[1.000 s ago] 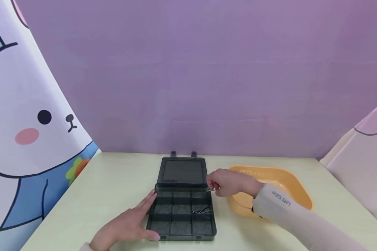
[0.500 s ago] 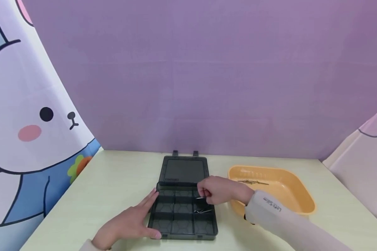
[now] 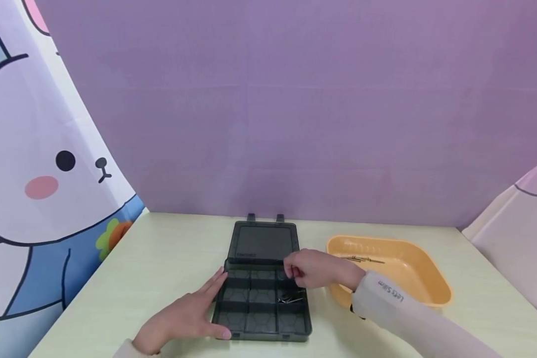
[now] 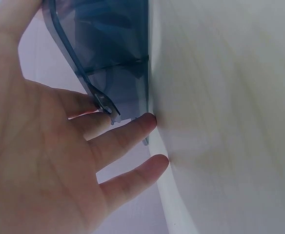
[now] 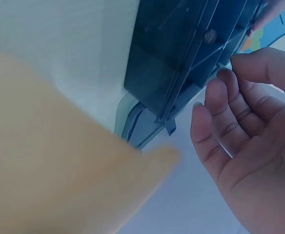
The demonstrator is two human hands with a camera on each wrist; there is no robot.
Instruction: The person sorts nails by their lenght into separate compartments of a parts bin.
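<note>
A dark see-through compartment box [image 3: 261, 318] lies on the table with its lid [image 3: 264, 241] folded back. Along its left side rests my left hand [image 3: 183, 315], fingers spread and thumb at the front corner. Several slim silvery metal pieces [image 3: 291, 299], nail-like or screw-like, lie in the right-hand compartment of the middle row. Over the back right compartment hovers my right hand [image 3: 313, 268], hiding part of it. In the right wrist view its loosely bent fingers [image 5: 215, 97] stand apart from the thumb, with nothing visible between them.
An orange-yellow tray [image 3: 407, 273] stands to the right of the box, partly behind my right forearm. Slim brass-coloured screw-like pieces [image 3: 360, 259] lie in its back left part. A purple backdrop [image 3: 268, 124] rises behind the table.
My right hand has come left from beside the box to over its right column, and the slim metal piece it pinched is let go. My left hand stays at the box's side.
</note>
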